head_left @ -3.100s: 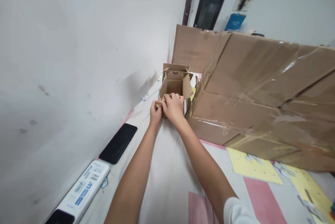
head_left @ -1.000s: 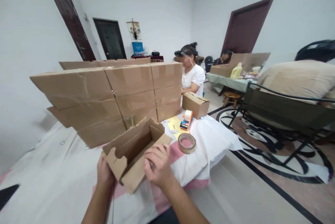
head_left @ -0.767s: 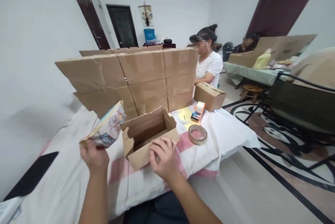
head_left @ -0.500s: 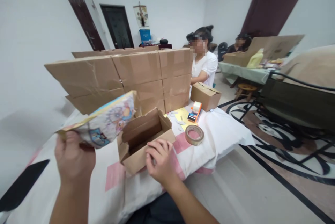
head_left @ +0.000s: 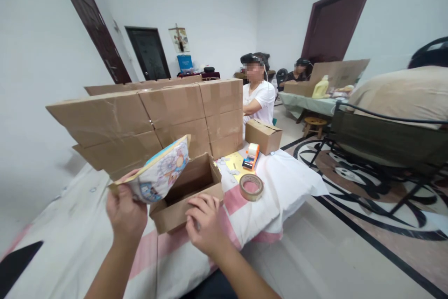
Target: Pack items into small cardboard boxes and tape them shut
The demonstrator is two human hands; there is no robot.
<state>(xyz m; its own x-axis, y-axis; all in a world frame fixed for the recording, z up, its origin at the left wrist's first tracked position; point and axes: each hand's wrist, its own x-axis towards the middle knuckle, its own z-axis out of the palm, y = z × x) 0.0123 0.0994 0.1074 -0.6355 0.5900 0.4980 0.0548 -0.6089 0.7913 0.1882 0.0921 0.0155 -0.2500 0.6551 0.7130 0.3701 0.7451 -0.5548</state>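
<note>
My left hand (head_left: 126, 210) is closed on one end of a flat, printed pouch (head_left: 163, 173) with cartoon pictures and a yellow edge. The pouch slants up to the right, its far end above the left part of an open cardboard box (head_left: 175, 219). That box stands on the white and pink cloth, flaps up at the back, its inside in shadow. My right hand (head_left: 205, 224) rests with bent fingers on the near wall of the box, gripping it. To the right lie a roll of brown tape (head_left: 251, 187) and an orange tape dispenser (head_left: 251, 156).
Behind the box rises a wall of joined cardboard boxes (head_left: 175, 107). A closed carton (head_left: 263, 136) stands at the table's back right. A yellow sheet (head_left: 236, 164) with small grey scraps lies by the dispenser. A person in white (head_left: 261, 98) sits beyond; a folding chair (head_left: 381, 140) stands right.
My left hand has moved right with the pouch, bringing it closer over the open box. My right hand stays at the near wall. The camera view has shifted slightly.
</note>
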